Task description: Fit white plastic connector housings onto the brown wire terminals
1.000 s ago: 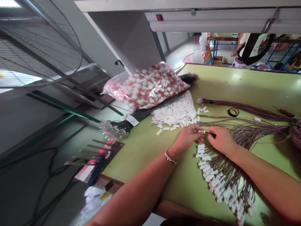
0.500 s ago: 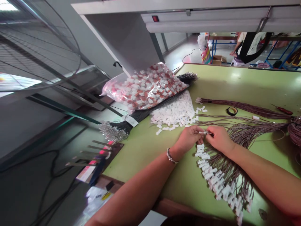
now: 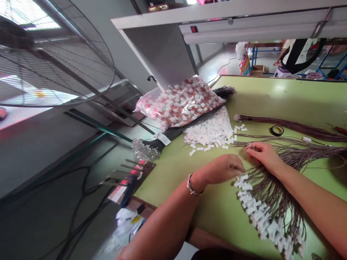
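My left hand (image 3: 226, 168), a bracelet at its wrist, is low over the table with fingers curled together. Its fingertips are at the upper end of a row of white plastic connectors (image 3: 255, 209) fitted on brown wires (image 3: 282, 191); what they pinch is hidden. Further right, thumb and forefinger of my right hand (image 3: 264, 156) are pressed together on a thin brown wire near its end. Just beyond both hands, loose white connectors (image 3: 208, 128) lie in a heap, some scattered beside it.
Behind the heap rest a clear bag of white and orange parts (image 3: 181, 103) and a tied black wire bundle (image 3: 151, 148). A tape roll (image 3: 277, 130), another brown bundle (image 3: 287, 126) and a screwdriver (image 3: 340, 129) are at right. A fan (image 3: 54, 54) stands left; a person (image 3: 295, 52) is beyond.
My hands were together at a white connector and have parted. The left moved down to the connector row; the right stays near the wire ends. The view has shifted left.
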Available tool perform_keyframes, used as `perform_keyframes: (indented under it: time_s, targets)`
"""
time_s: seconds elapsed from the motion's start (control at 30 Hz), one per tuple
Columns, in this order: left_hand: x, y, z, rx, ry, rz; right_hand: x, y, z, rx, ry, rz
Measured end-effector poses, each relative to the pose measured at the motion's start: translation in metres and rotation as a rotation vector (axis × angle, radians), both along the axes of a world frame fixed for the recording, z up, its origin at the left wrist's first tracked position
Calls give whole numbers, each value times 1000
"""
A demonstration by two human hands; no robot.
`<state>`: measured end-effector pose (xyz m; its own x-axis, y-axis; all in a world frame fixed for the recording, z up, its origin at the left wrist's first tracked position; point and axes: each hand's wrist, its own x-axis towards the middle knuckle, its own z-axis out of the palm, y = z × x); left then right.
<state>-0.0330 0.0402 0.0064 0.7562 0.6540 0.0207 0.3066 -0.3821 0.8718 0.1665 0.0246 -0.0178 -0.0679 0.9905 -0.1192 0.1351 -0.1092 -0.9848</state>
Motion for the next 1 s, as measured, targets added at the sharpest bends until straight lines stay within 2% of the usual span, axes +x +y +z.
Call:
perform_keyframes:
  time_s: [0.1,0.13,0.17,0.27,0.33,0.47,0.57,0.63,0.8,0.9,1.0]
  targets:
    - [-10,17,-4,267,90,501,-2,-2,3,-7,36,25]
    - [-12,22,-8,317,137,580,-3,-2,3,-11,48,36]
    - [-13,27,-12,349,182,586,-3,-2,3,-10,58,45]
    - [-11,33,-25,420,310,453,0,0,0,3,82,114]
    - [-8,33,-28,457,384,413,3,3,-4,0,93,192]
    - [-5,27,-22,459,426,421,8,5,-5,-49,146,252]
    - [-4,21,-13,441,313,474,7,4,1,-84,200,205]
    - [-3,18,-9,332,171,543,5,3,3,-90,220,145]
    - [-2,17,-9,-192,-155,642,-1,4,-1,-77,141,-10]
    - [4,15,-13,-348,-257,616,-5,3,-2,-7,30,-77]
    - [13,9,-18,-424,-265,596,-9,-1,0,76,-90,-91]
